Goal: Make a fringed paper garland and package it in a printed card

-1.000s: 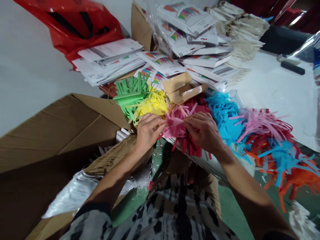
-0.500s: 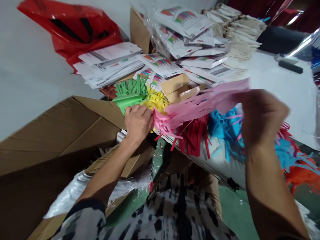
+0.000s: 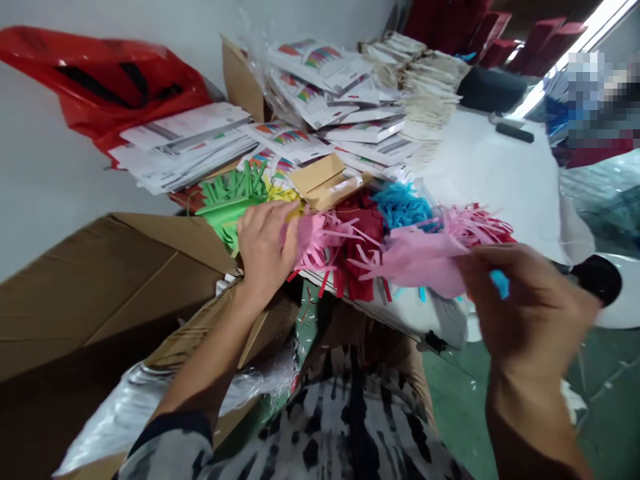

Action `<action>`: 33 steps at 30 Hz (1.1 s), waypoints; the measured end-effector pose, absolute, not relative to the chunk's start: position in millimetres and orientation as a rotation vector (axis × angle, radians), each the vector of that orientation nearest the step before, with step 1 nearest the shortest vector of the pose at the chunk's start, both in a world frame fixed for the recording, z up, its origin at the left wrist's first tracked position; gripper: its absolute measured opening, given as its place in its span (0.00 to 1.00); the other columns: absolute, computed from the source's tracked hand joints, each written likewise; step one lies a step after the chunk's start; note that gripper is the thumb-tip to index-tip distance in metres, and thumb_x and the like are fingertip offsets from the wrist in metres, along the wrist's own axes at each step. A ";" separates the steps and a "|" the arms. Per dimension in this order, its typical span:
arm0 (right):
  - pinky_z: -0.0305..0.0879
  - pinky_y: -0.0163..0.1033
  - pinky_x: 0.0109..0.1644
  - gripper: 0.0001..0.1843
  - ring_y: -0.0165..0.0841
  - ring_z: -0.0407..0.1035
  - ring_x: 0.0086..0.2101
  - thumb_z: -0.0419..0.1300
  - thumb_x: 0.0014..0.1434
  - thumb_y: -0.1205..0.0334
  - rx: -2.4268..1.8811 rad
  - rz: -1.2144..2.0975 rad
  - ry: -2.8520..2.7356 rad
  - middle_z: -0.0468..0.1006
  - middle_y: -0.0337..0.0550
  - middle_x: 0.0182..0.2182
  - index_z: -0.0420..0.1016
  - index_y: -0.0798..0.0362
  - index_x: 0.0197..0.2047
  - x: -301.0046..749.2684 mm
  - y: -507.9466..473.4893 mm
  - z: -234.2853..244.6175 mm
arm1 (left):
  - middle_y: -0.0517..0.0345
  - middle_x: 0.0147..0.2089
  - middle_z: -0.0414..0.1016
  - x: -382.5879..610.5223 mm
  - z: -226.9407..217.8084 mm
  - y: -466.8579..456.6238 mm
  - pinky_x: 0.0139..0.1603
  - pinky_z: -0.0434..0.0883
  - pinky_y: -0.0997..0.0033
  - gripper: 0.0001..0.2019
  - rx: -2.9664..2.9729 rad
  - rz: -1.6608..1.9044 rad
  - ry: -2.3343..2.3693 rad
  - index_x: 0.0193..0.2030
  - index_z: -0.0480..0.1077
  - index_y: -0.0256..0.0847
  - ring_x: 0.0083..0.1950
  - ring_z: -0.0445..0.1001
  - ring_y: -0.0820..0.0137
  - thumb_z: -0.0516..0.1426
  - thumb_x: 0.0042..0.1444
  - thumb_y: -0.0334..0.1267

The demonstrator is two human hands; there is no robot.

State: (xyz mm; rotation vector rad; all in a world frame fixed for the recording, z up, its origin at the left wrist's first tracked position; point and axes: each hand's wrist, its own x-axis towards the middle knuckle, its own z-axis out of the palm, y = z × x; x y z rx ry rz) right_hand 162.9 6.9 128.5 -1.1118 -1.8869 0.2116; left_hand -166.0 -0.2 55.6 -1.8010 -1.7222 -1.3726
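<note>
My right hand (image 3: 520, 300) pinches a pink fringed paper sheet (image 3: 425, 257) and holds it up at the right, above the table edge. My left hand (image 3: 265, 243) presses down on the pink fringed paper pile (image 3: 320, 243) at the table's near edge, fingers curled over it. Beside that pile lie dark red fringed paper (image 3: 360, 250), blue fringed paper (image 3: 400, 203), yellow fringed paper (image 3: 280, 193) and green fringed paper (image 3: 230, 200).
A big open cardboard box (image 3: 125, 280) stands at my left. Stacks of printed packets (image 3: 320, 87) and papers (image 3: 185, 143) cover the table's far side, with a red plastic bag (image 3: 100, 80) behind. A small cardboard piece (image 3: 325, 180) lies by the fringes. White tabletop (image 3: 485, 173) shows at right.
My right hand pulled a pink sheet off the pile, swung it up to the right, then lowered it. My left hand stayed pressed on the pile. The view turned slightly right.
</note>
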 end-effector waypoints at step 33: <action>0.71 0.51 0.55 0.18 0.45 0.73 0.53 0.58 0.72 0.48 -1.209 0.542 -1.650 0.78 0.51 0.50 0.75 0.51 0.55 231.0 -66.8 54.1 | 0.51 0.36 0.77 -31.6 64.6 -89.8 0.30 0.69 0.68 0.19 -3.080 -2.264 -2.055 0.48 0.78 0.42 0.31 0.74 0.66 0.65 0.58 0.54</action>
